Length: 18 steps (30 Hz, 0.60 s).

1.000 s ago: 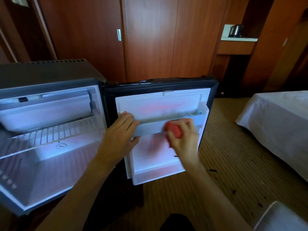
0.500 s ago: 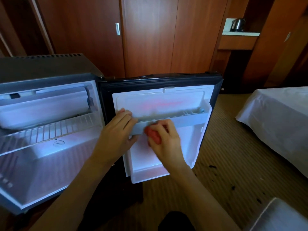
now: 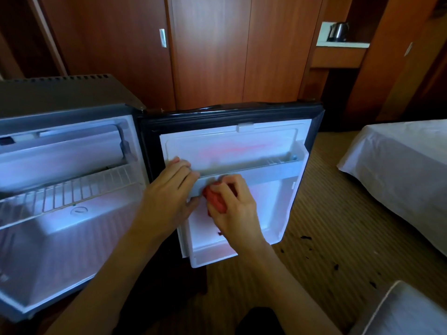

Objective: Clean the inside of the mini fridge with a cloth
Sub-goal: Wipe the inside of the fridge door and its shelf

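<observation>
Right hand (image 3: 233, 206) first: we have its fingers curled round a bunched red cloth (image 3: 215, 200), pressing it against the left end of the door shelf (image 3: 251, 176), just below the shelf's front rail. Our left hand (image 3: 169, 192) sits just beside it to the left — fingers laid over the top of the rail, thumb tucked under, so it grips the shelf and steadies the open fridge door (image 3: 232, 189).

We judge the step in hand to be wiping the door liner, specifically the shelf front and the panel beneath it. The fridge (image 3: 65, 213) stands wide open on the left, its wire rack (image 3: 65, 189) and white floor in plain view; whether those have been wiped we cannot tell.

The cloth lies almost wholly inside our right palm, a red bulge showing between thumb and forefinger, touching the white plastic and close against our left fingertips. Next, we think, the wipe wants to travel right along the rail or down into the lower door bin (image 3: 212, 255) — with steady pressure, the left hand holding so the door does not swing. Dark crumbs lie on the carpet (image 3: 326, 226) to the right, near the bed (image 3: 399, 170).
</observation>
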Motion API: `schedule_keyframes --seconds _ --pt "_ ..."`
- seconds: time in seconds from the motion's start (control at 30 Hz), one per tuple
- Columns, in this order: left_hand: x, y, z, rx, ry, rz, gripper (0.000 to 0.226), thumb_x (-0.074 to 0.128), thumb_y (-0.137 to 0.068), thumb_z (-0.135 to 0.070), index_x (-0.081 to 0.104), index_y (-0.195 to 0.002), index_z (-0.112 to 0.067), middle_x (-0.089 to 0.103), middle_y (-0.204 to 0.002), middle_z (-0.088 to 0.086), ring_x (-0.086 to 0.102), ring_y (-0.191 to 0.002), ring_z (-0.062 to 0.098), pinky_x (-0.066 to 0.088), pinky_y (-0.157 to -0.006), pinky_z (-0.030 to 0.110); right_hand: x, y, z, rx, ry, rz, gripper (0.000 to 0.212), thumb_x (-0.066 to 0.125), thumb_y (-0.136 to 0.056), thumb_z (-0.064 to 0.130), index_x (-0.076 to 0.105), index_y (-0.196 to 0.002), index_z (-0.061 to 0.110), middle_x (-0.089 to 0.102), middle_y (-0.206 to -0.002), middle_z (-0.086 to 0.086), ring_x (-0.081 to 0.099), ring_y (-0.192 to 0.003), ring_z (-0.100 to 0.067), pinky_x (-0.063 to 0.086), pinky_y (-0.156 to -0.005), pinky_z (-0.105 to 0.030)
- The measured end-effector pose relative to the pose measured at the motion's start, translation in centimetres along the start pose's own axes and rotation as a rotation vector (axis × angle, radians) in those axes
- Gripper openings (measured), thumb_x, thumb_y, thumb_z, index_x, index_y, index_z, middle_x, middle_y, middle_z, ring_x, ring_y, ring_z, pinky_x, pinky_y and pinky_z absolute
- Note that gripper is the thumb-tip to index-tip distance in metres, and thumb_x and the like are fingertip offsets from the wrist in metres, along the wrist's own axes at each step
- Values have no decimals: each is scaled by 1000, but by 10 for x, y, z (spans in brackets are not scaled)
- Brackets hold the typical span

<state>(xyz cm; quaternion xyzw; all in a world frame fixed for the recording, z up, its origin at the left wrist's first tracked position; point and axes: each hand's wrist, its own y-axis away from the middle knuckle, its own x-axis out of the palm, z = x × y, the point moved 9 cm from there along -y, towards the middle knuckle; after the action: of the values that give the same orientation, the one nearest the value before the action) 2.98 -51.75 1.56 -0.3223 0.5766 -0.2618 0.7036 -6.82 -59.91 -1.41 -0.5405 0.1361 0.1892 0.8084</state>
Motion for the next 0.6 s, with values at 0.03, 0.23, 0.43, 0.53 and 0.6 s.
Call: schedule_keyframes --seconds 0.03,0.23,0.43,0.53,0.6 --pt "-1 0 0 -4 -2 -2 36 83 -79 -19 69 -108 -2 68 -110 15 62 -111 33 44 -110 50 -8 1 -11 25 -10 2 14 69 -84 10 70 -98 11 49 -108 0 59 -90 -18 51 -74 -23" --pt "0 -5 -3 -7 -41 40 37 79 -81 -18 67 -112 -2 66 -112 15 61 -111 32 43 -110 48 -80 -1 -98 374 92 -220 21 81 -74 4 69 -89 14 55 -103 1 60 -73 -4 59 -63 -30" --pt "2 -7 -2 -8 -49 28 36 81 -78 -14 67 -109 -1 66 -109 16 61 -108 33 43 -110 48 -8 -2 -29 115 11 -56 21 74 -76 6 67 -92 17 49 -105 3 58 -86 -11 52 -70 -24" --pt "2 -5 -2 -12 -55 22 39 83 -77 -16 68 -110 -2 66 -111 16 61 -109 32 43 -111 45 -1 -1 -24 92 -26 4 15 70 -80 6 67 -94 11 49 -106 2 60 -81 -20 54 -62 -34" --pt "2 -4 -2 -20 -52 29 41 84 -76 -18 67 -111 -2 66 -113 16 60 -110 32 44 -110 47 -19 -1 -42 145 -6 -13 17 75 -76 3 67 -89 12 49 -104 5 58 -82 -10 52 -67 -27"
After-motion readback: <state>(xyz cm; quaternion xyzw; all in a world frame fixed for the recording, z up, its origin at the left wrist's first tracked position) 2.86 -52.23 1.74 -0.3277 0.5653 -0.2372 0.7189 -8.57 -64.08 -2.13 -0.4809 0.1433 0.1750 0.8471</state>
